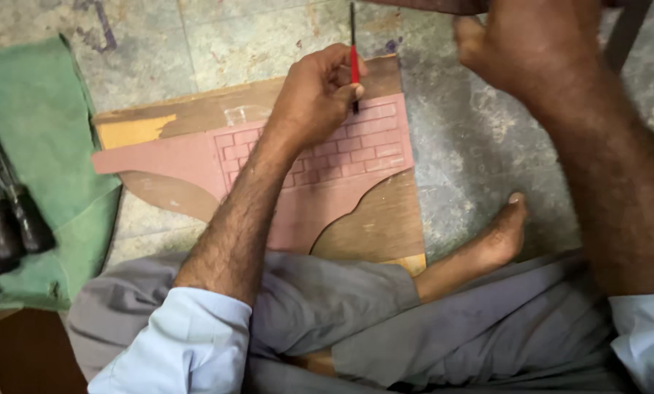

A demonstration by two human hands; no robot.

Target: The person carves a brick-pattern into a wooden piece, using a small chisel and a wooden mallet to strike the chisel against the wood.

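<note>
Two hands: both up top.
Left hand (316,95): grips chisel (354,62) on pink board (319,171).
Right hand (520,44): clenched on dark wood (443,6).

Sleeves: I wear a pale blue shirt, both sleeves rolled above my elbows.
Forearms: mine are bare and hairy.
Trousers: loose grey cloth, creased across my lap.
Feet: my one visible foot (503,235), at 3 o'clock, is bare.
Hands: no rings, no gloves.

floor (480,138): grey mottled stone | green cloth (35,138) left
</note>
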